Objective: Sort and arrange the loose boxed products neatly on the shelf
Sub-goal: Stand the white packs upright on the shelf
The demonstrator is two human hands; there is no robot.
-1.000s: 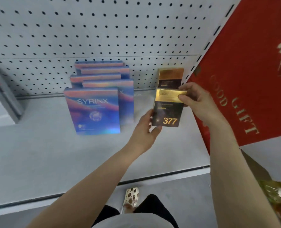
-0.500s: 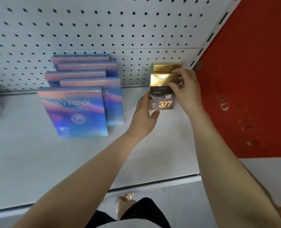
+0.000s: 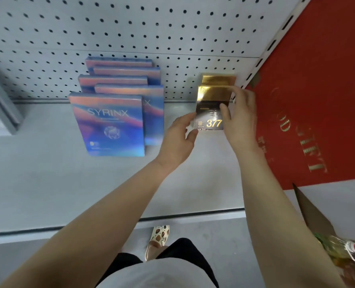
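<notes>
377 box (image 3: 210, 113) | upright on shelf (image 3: 47, 183) | R hand (image 3: 239, 121) pinching | L hand (image 3: 177, 142) touching

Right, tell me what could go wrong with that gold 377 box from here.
The 377 box stands upright, narrow, just in front of a second gold box; when the right hand and left hand let go, it may tip over. A push back could knock the rear one askew. The leaning red gift box crowds the right side.

Both bare forearms reach forward. The right hand (image 3: 239, 119) curls its fingers over a box's top edge, thumb on its front. The left hand (image 3: 177, 140) rests relaxed fingers against the box's left side.
</notes>
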